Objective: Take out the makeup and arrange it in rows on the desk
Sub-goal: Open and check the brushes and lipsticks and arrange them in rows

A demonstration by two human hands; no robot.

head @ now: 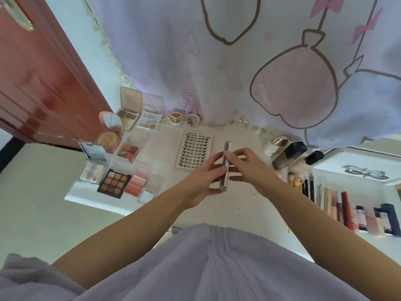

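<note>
I hold a slim clear plastic makeup case with a pale pink edge (pixel 225 166) upright on its edge above the white table (pixel 245 205), both hands on it. My left hand (pixel 202 181) grips its lower part, fingers curled round the near end, thumb lying along the side. My right hand (pixel 249 165) pinches the upper half between thumb and fingers (pixel 233 156), the other fingers loosely bent behind it.

Just beyond the case, touching nothing of mine, lies the white card of false lash clusters printed XOYO (pixel 195 149). Left of that card stand the open things in rows: a dark square eyeshadow palette of brown tones (pixel 114 183), a pink blush compact (pixel 136 184) beside it, a white mirrored compact (pixel 93 164), a clear-lidded red and gold palette (pixel 128 152), a round pink mirror compact with powder (pixel 109 131), a beige contour palette with its lid up (pixel 128 111) and a pastel eyeshadow palette (pixel 149 118). Behind the card sit a small round three-part concealer pot (pixel 176 118) and its white lid (pixel 192 121).

Right of the card are a black-capped foundation bottle (pixel 289 155) lying down, a white bottle with a metallic cap (pixel 276 144), and farther right a row of pencils and lipstick tubes (pixel 347 211). A pale curtain with pink cartoon prints (pixel 282 72) hangs behind the table.
</note>
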